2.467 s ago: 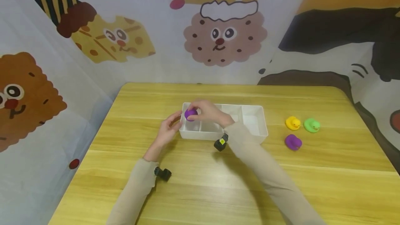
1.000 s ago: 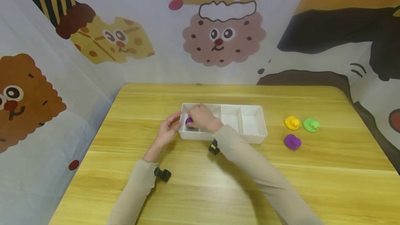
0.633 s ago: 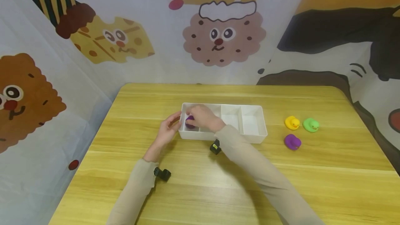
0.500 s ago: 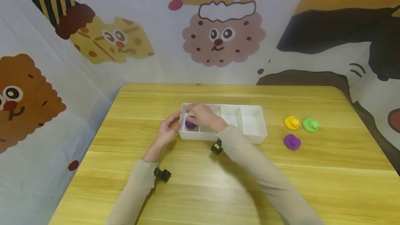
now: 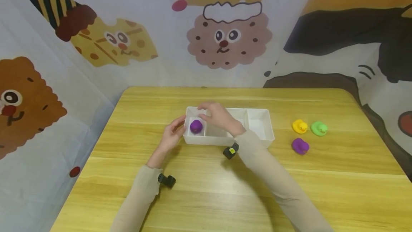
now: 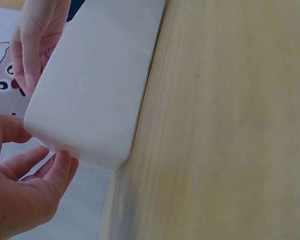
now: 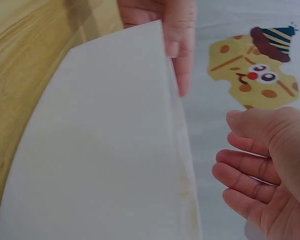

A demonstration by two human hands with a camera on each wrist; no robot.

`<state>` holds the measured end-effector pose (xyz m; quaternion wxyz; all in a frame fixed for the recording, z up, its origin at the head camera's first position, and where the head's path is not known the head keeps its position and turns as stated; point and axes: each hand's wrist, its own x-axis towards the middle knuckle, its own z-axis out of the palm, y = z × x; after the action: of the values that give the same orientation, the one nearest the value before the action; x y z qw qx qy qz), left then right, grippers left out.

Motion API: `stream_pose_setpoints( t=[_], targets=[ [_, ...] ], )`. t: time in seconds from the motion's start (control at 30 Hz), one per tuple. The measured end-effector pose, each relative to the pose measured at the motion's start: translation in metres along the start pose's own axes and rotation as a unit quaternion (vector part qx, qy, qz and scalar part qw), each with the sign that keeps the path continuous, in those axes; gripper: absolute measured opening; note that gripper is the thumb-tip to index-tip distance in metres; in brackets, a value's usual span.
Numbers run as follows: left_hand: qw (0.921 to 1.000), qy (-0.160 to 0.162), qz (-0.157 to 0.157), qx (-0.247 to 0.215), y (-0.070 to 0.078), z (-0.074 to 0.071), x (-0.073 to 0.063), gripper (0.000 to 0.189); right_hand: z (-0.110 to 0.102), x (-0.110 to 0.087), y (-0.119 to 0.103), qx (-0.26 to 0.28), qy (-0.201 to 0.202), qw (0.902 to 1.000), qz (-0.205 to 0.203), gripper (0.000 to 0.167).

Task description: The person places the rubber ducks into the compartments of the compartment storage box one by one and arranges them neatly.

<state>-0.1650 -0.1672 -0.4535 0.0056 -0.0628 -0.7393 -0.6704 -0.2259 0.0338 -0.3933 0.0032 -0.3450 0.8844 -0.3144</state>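
A purple rubber duck sits in the leftmost compartment of a long white divided box. At the box's left end, my left hand holds the end wall with bent fingers, as the left wrist view shows at the near corner. My right hand hovers over the box just right of the duck, thumb and fingers apart with nothing between them. In the right wrist view its fingers hang loosely beside the white wall. Part of the box's middle is hidden behind this hand.
Right of the box, a yellow duck, a green duck and a second purple duck lie on the wooden table. A cartoon-printed cloth hangs behind the table. Each wrist carries a small black camera.
The right hand lowered the purple duck into the leftmost compartment, let go of it, then rose and moved right. The left hand has stayed at the box's end.
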Motion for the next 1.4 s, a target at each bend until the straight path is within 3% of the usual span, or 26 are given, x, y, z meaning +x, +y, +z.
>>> stream_pose_setpoints(
  t=[0.57,0.93,1.23,1.4],
  targets=[
    [1.0000,0.001,-0.007,0.006,0.001,0.001,0.000,0.044,-0.030,-0.028,0.011,0.024,0.088,0.9957,-0.014,0.029],
    [0.9998,0.009,-0.012,0.010,0.002,0.001,-0.001,0.045,-0.046,-0.049,0.022,0.026,0.115,0.9930,0.004,0.030],
    [0.9997,0.011,-0.017,0.010,0.001,0.001,-0.002,0.045,-0.065,-0.068,0.037,0.024,0.132,0.9901,0.041,0.031],
    [0.9998,0.011,-0.011,0.007,-0.001,0.001,0.000,0.044,-0.075,-0.082,0.047,0.022,0.157,0.9866,0.038,0.030]
  ],
)
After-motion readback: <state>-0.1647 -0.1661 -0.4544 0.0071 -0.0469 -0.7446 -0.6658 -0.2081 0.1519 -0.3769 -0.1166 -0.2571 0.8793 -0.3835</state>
